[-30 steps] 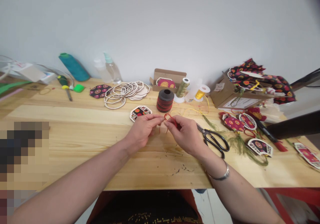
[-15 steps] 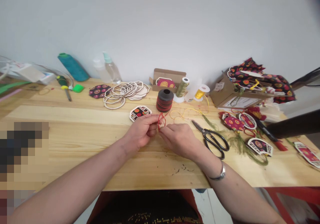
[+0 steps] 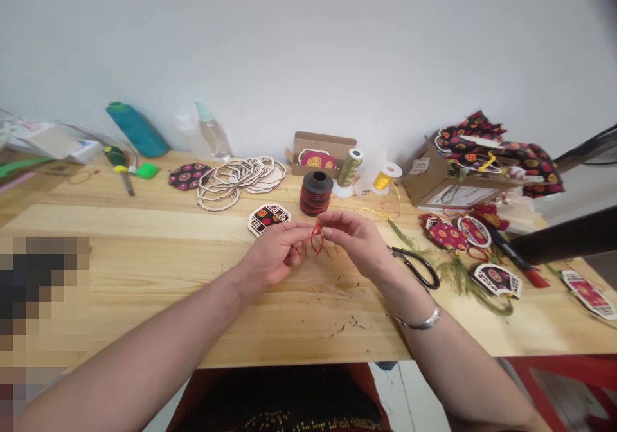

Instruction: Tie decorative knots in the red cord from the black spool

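A looped red cord (image 3: 317, 239) is stretched between my two hands, just in front of a black spool wound with dark red thread (image 3: 315, 195). My left hand (image 3: 278, 252) pinches the cord between thumb and fingers. From the other side, the thumb and fingertips of my right hand (image 3: 354, 239) grip the top of the loop. Behind my left hand lies an eight-sided patterned ornament (image 3: 267, 218) with a pale lattice frame. Black-handled scissors (image 3: 421, 271) rest beside my right hand, which hides their blades.
Pale cut-out frames (image 3: 241, 178), a green thread spool (image 3: 350, 167) and a yellow thread spool (image 3: 385, 176) stand along the back. At right are a cardboard box (image 3: 424, 175) of fabric, finished ornaments (image 3: 496, 279) with green tassels and a black post (image 3: 563, 234). A screwdriver (image 3: 120, 168) lies left.
My right hand has turned and opened out from a closed curl, lifting to pinch the loop at its top. The loop shows more clearly between the hands. My left hand has barely moved.
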